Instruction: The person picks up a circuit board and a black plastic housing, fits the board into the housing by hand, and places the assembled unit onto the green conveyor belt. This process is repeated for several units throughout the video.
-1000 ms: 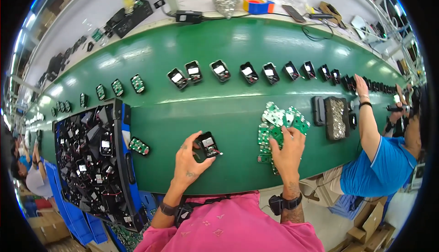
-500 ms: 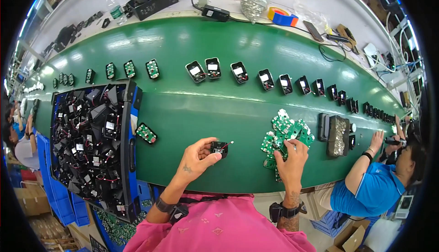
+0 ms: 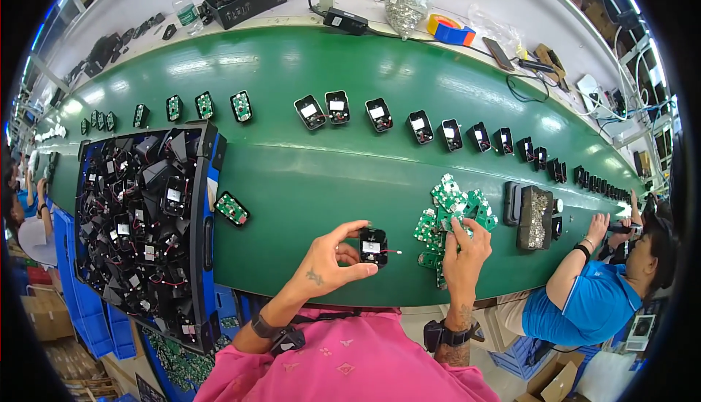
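In my left hand (image 3: 330, 265) I grip a small black plastic housing (image 3: 373, 238) between thumb and fingers. Its open side faces up, showing a white label and a short wire with a small plug sticking out to the right. My right hand (image 3: 467, 259) is at the pile of green circuit boards (image 3: 428, 224), fingertips closed on a board (image 3: 454, 205) at the near side; its hold is partly hidden. A housing with a green board in it (image 3: 232, 209) lies on the green bench farther left.
A blue-edged crate (image 3: 208, 234) heaped with black housings stands at left. Across the bench runs a row of black housings (image 3: 379, 115), several at left with boards. A metal-filled tray (image 3: 535, 218) lies right of the pile. A co-worker in blue (image 3: 595, 292) sits at right.
My left hand has shifted right and turned the housing more upright, label facing up. My right hand's fingers have drawn closer together at the boards. The view has shifted slightly.
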`<state>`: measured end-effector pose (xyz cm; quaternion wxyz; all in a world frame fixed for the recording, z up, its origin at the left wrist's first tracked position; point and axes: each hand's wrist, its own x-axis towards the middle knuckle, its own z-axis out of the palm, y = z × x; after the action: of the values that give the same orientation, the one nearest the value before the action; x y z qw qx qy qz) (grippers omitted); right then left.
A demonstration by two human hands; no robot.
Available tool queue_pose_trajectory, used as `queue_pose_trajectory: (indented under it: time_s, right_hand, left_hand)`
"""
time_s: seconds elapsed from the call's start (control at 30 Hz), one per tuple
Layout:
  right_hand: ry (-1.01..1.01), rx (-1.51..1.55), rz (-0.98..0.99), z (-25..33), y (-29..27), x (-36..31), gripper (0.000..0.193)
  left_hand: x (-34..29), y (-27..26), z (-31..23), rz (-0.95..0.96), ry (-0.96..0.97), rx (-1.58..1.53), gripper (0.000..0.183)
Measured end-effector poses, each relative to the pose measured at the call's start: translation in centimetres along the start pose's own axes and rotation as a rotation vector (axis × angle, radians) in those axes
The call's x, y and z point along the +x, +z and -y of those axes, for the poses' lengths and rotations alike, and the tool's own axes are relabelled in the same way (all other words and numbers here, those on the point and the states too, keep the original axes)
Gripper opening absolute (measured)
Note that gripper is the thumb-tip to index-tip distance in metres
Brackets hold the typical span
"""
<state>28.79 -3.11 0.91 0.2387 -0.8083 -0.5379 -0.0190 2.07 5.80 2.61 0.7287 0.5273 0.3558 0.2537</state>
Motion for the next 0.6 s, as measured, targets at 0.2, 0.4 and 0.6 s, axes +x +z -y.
queue_pose_trajectory:
  time_s: [0.2,0.4,0.6]
  right_hand:
    - [0.313,0.971,0.118,2.1,-1.4,0.0,0.023]
    - [0.258,1.562,0.427,4.4,0.0,-1.8,0.018]
    - [0.246,1.464,0.485,5.4,0.6,-1.1,0.017]
  left_hand:
    - [-0.2,0.3,0.0,-0.036,0.057,-0.013,0.082]
    - [-0.1,0.4,-0.1,-0.026,0.033,-0.094,0.084]
    - [-0.4,0.4,-0.2,-0.011,0.012,-0.067,0.085]
